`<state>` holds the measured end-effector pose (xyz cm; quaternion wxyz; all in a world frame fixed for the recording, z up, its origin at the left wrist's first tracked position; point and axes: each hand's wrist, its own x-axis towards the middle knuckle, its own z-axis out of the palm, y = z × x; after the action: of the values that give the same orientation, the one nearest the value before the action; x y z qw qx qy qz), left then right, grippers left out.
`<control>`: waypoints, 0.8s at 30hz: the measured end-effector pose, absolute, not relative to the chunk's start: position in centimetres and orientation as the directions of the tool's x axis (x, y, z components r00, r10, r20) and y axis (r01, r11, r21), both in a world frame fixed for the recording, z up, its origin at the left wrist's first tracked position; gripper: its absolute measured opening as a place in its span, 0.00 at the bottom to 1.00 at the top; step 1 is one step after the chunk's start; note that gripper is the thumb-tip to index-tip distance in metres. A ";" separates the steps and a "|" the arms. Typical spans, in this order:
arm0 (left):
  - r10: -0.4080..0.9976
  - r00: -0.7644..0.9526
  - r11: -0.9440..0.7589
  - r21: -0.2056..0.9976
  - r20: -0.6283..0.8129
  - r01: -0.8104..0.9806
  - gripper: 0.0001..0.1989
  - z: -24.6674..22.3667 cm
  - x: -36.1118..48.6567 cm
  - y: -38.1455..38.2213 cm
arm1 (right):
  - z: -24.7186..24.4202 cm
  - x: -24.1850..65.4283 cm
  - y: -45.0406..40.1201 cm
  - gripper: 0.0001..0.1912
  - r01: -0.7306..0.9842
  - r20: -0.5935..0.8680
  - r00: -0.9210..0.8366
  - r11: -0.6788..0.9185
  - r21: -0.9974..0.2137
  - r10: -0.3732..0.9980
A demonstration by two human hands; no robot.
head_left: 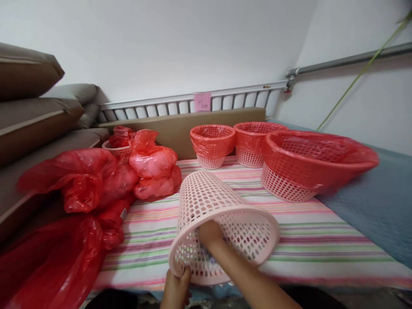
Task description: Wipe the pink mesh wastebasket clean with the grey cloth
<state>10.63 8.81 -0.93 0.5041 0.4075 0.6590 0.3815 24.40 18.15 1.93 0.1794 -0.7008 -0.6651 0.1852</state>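
Observation:
A pale pink perforated plastic wastebasket (206,195) lies tilted on its side on the striped cloth, its mouth facing me. My left hand (177,285) is closed on the lower left of its rim, thumb over the edge. Reaching through the mouth, my right hand (210,234) is inside the basket. Its fingers are hidden, so what it touches or holds cannot be seen.
Three similar baskets stand behind, lined with red bags: one in the middle (210,161), another beside it (249,156), a third at right (286,184). Red plastic bags (154,165) heap up at left beside stacked cushions (32,124). A radiator (144,107) lines the wall.

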 end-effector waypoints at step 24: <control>0.956 0.079 0.265 0.947 -0.283 0.181 0.28 -2.1 9.1 9.0 | -0.1 25.2 10.1 0.17 0.988 0.001 0.014 -0.014 -0.157 1.000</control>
<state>9.06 8.95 -2.05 0.5460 0.4915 0.5783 0.3548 25.17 10.12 -0.09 0.0562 -0.7098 -0.7000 0.0549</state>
